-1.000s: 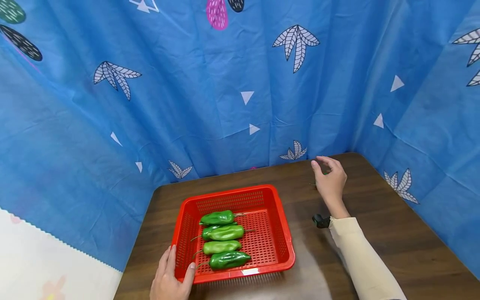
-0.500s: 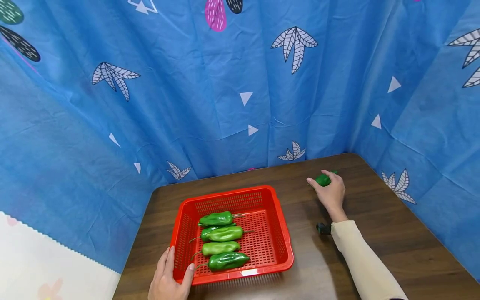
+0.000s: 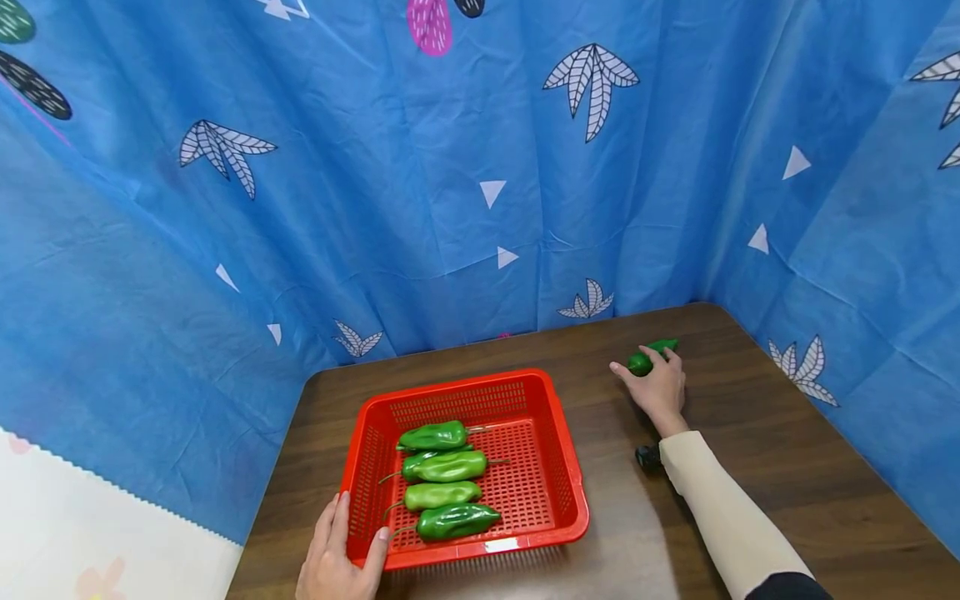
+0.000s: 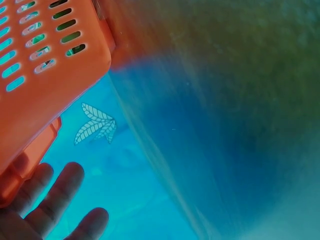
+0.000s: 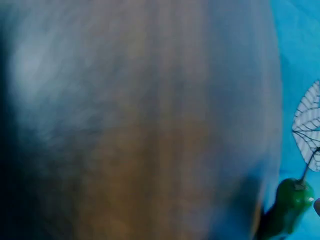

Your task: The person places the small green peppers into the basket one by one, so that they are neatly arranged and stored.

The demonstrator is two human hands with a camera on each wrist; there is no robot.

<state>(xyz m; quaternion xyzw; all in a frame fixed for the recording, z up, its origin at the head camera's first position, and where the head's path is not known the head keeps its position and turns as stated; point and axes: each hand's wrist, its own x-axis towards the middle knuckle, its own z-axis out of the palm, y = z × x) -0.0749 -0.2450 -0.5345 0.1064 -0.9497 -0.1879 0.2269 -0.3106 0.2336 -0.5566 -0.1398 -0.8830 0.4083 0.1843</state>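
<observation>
A red plastic basket [image 3: 564, 433] with slotted walls stands on the table, holding several green peppers [image 3: 459, 521]. My left hand [image 3: 339, 557] holds its near left corner, thumb at the front rim and fingers along the left side. In the left wrist view, those fingers [image 4: 59, 192] stretch beside the basket's rim [image 4: 47, 135]. At the table's far right, my right hand [image 3: 660, 390] reaches over a single dark green pepper [image 3: 663, 344], its forefinger across the pepper and its thumb a little apart. The right wrist view shows that pepper's stem end [image 5: 292, 200] beside a fingertip.
The dark wooden table [image 3: 742, 442] ends at a blue patterned curtain [image 3: 450, 192] behind and on the right. A pale cloth [image 3: 90, 517] hangs at the left. A small black device [image 3: 648, 457] sits at the right wrist.
My right hand has come down and nearer around the single pepper, which now shows more between the fingers. My left hand stays at the basket's corner.
</observation>
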